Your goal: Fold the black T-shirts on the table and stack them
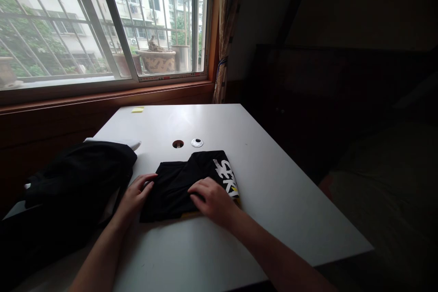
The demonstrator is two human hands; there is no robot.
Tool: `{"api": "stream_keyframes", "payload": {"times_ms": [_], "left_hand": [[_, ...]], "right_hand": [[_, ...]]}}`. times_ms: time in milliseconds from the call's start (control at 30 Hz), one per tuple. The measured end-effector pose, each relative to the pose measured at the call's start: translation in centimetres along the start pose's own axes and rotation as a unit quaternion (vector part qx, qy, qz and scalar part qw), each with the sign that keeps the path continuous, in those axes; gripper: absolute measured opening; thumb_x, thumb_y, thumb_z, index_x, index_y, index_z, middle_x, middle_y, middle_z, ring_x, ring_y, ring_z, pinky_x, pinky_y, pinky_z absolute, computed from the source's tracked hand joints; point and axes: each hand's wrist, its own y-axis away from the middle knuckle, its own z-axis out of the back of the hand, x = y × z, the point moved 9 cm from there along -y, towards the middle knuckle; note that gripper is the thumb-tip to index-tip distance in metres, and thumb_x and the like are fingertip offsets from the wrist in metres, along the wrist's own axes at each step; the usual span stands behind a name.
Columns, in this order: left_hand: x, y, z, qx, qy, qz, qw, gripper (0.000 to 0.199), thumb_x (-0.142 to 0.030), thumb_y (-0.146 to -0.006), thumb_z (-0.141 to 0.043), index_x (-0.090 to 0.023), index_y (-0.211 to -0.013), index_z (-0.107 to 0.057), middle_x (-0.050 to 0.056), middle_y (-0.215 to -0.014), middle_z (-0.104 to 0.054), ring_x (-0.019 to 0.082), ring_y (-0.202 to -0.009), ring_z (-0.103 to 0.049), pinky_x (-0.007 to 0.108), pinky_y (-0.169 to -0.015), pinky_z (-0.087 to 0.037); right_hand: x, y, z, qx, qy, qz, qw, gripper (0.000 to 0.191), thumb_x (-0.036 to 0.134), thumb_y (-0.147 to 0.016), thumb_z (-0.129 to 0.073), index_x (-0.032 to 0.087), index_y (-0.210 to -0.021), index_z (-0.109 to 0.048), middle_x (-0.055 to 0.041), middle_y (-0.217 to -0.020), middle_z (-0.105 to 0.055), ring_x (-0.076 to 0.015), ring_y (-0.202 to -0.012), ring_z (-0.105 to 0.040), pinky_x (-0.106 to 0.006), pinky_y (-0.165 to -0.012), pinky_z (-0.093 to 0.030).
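Note:
A black garment, seemingly a T-shirt (171, 187), lies folded on the white table, with large white lettering and a little yellow along its right side. My left hand (137, 191) rests at the garment's left edge, fingers slightly bent and thumb apart. Across the middle of the cloth lies my right hand (210, 198), its fingers stretched leftward and its thumb apart from them. Neither hand shows a grip on the fabric. The underside of the folds is hidden.
To the left, a heap of dark clothes (85, 178) covers that side of the white table (284, 210). Behind the garment are a round cable hole (178, 144) and a round silvery cap (197, 143). Yellow paper (137, 110) lies near the barred window (164, 23).

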Motion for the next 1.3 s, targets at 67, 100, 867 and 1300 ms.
{"api": "stream_keyframes", "payload": {"times_ms": [67, 100, 867, 1300], "left_hand": [[-0.3, 0.0, -0.2, 0.004, -0.018, -0.010, 1.000, 0.043, -0.054, -0.089, -0.055, -0.024, -0.114, -0.073, 0.009, -0.124, -0.069, 0.030, -0.119, -0.062, 0.044, -0.107, -0.047], [-0.4, 0.0, -0.2, 0.003, -0.027, -0.018, 0.999, 0.042, -0.053, -0.089, -0.054, -0.024, -0.114, -0.073, 0.008, -0.124, -0.068, 0.029, -0.119, -0.062, 0.044, -0.107, -0.047], [-2.6, 0.8, -1.7, 0.009, -0.105, -0.136, 0.985, 0.032, -0.043, -0.098, -0.048, -0.028, -0.110, -0.074, 0.008, -0.127, -0.067, 0.029, -0.119, -0.059, 0.047, -0.104, -0.049], [-13.1, -3.2, -10.3, 0.121, -0.136, -0.336, 0.924, 0.050, -0.001, -0.094, -0.038, -0.027, -0.128, -0.063, 0.007, -0.137, -0.062, 0.023, -0.125, -0.057, 0.045, -0.102, -0.054]], "right_hand": [[-3.3, 1.3, 3.3, -0.083, 0.071, -0.064, 0.992, 0.023, 0.017, -0.092, -0.059, 0.026, -0.110, -0.069, -0.0056, -0.109, -0.070, -0.0261, -0.105, -0.061, -0.045, -0.095, -0.051], [-5.0, 2.2, 4.7, -0.115, 0.112, -0.101, 0.982, 0.025, 0.018, -0.091, -0.060, 0.026, -0.113, -0.068, -0.0073, -0.112, -0.068, -0.0287, -0.107, -0.059, -0.048, -0.095, -0.050], [-18.8, 12.9, 12.6, -0.136, 0.185, -0.358, 0.905, 0.037, 0.033, -0.085, -0.059, 0.023, -0.121, -0.060, -0.0060, -0.094, -0.066, -0.0267, -0.091, -0.063, -0.039, -0.083, -0.051], [-5.5, 9.4, 5.1, 0.016, 0.068, -0.042, 0.997, 0.011, 0.025, -0.090, -0.072, 0.024, -0.101, -0.070, -0.0046, -0.103, -0.067, -0.0222, -0.097, -0.060, -0.039, -0.088, -0.052]]}}
